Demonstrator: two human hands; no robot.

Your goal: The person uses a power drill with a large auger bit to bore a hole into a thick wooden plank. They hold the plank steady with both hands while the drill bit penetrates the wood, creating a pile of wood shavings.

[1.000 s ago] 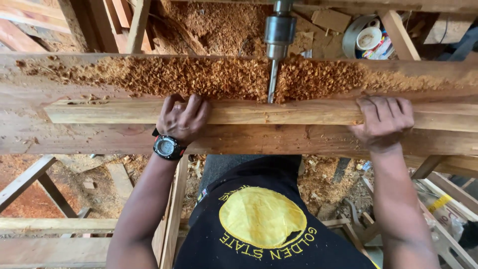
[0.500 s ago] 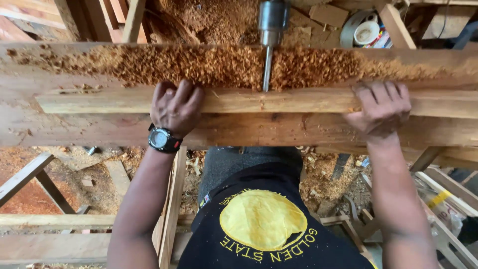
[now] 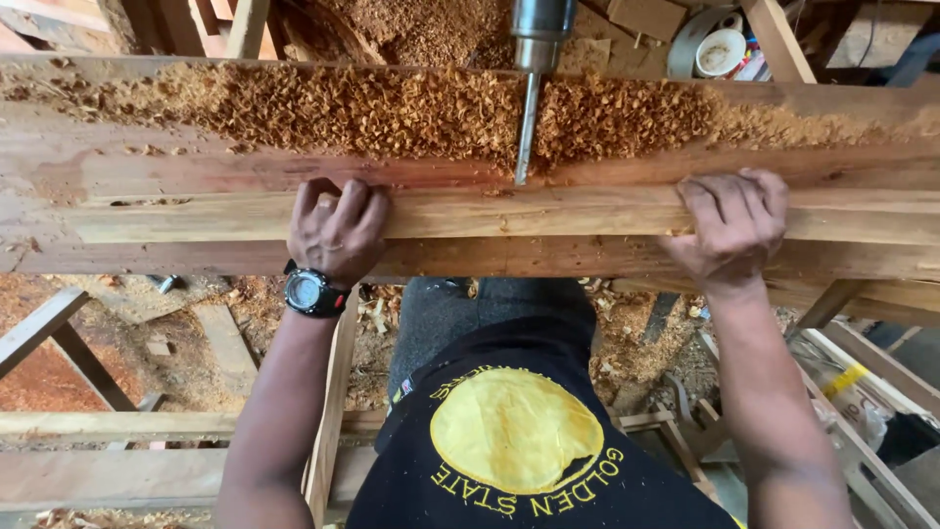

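A long pale wooden plank (image 3: pixel 548 211) lies crosswise on a reddish timber bench (image 3: pixel 147 167). My left hand (image 3: pixel 338 230), with a black wristwatch, grips the plank's near edge left of centre. My right hand (image 3: pixel 729 225) grips the same plank further right. Between them a steel drill bit (image 3: pixel 526 127) hangs from a chuck (image 3: pixel 540 29), its tip touching the plank's far edge. Piles of wood shavings (image 3: pixel 392 108) cover the bench behind the plank on both sides of the bit.
Sawdust covers the floor beneath. Wooden frame rails (image 3: pixel 59 338) stand at lower left and more slats (image 3: pixel 862 392) at lower right. A round white container (image 3: pixel 720 49) sits beyond the bench at upper right.
The view has shifted slightly; the plank and both hands sit a little nearer to me, and the drill bit reaches lower toward the plank. Both hands keep their grip.
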